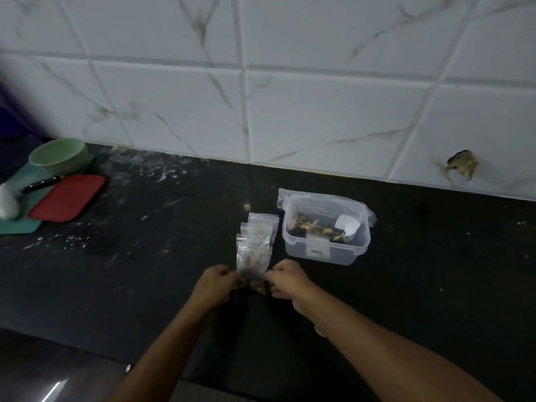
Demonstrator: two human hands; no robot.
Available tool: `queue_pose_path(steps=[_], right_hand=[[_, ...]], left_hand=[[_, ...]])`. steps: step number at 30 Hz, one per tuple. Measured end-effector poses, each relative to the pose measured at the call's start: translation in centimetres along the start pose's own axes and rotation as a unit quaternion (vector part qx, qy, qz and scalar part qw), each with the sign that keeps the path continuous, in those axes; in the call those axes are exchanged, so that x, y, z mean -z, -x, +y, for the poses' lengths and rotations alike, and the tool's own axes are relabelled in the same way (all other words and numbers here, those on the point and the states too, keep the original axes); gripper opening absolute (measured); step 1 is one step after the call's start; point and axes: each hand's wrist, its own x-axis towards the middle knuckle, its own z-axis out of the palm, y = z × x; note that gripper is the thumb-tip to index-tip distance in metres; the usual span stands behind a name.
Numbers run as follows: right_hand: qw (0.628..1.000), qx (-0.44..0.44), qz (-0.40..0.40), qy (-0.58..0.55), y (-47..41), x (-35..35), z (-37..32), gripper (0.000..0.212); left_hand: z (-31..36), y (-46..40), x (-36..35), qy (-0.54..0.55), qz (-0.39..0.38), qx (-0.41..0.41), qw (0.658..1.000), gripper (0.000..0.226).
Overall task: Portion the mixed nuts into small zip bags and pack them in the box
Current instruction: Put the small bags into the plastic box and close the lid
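Note:
A small clear zip bag [253, 266] with mixed nuts in its lower part sits on the black counter [145, 256]. My left hand [216, 282] pinches its left edge and my right hand [285, 280] pinches its right edge. Behind it lies a row of several more small zip bags [259, 227], overlapping one another. To the right stands a clear plastic box [326, 250] with nuts and a white paper slip inside. A larger clear bag [285, 195] lies behind the box.
At the far left a green bowl [59, 155], a red tray [68, 198], a black-handled knife [42, 184] and a white object [8, 203] rest on a teal board [20, 227]. White tiled wall [290, 97] runs behind the counter.

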Motion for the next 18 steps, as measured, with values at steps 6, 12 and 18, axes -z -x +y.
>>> queue_pose_path(steps=[6,12,18], right_hand=[[1.000,0.010,0.002,-0.013,-0.5,-2.0,0.8,0.007],[0.999,0.027,-0.027,-0.011,-0.3,-1.7,0.9,0.016],[0.987,0.156,0.012,-0.026,2.2,3.1,-1.3,0.067]], left_hand=[[-1.0,0.5,-1.5,0.054,0.006,0.021,0.998,0.012],[-0.9,1.9,-1.8,0.055,0.000,-0.016,0.998,0.016],[4.9,3.4,-2.3,0.118,0.019,-0.175,0.977,0.025]])
